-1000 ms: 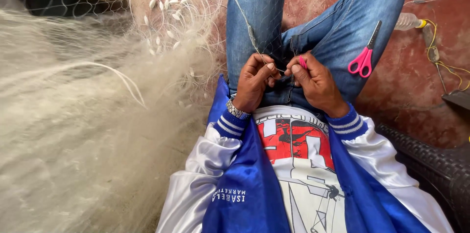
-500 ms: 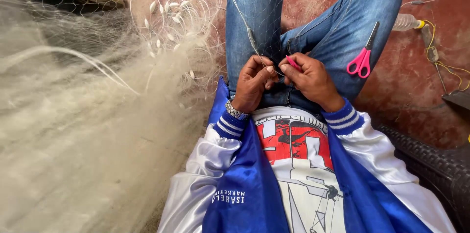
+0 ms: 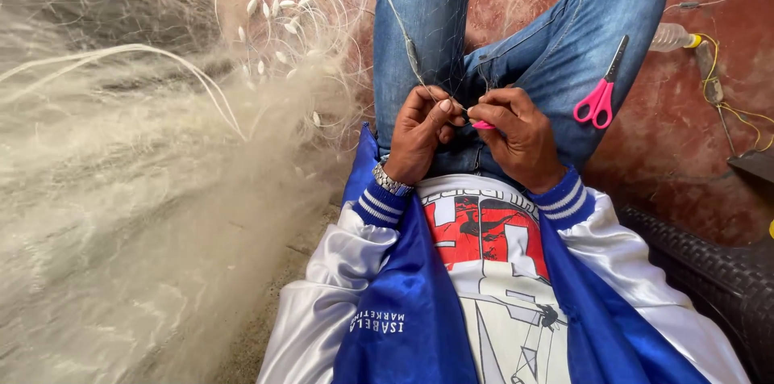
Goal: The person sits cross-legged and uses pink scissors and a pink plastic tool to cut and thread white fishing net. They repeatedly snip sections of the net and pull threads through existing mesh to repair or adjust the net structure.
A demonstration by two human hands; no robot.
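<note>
Hardly anything has shifted since half a second back: both hands sit in the same spot over the lap, the fingers only slightly reworked on the line.

From the head camera I see my left hand and right hand drawn close together, fingertips almost meeting. The right pinches a small pink netting needle; the left pinches a thin net line that runs up past the left knee and carries a small grey weight.

Free room is tight. A heap of pale fishing net fills the whole left side, right up against the sleeve, with small white floats strung on looped cord near its top. To the right, pink-handled scissors rest on the right thigh, close to the hands, blades pointing up.

Behind the knees rises a worn reddish wall, rough and blotchy. A dark woven seat edge shows at lower right. Denim is soft and creased, jacket sleeves glossy.
</note>
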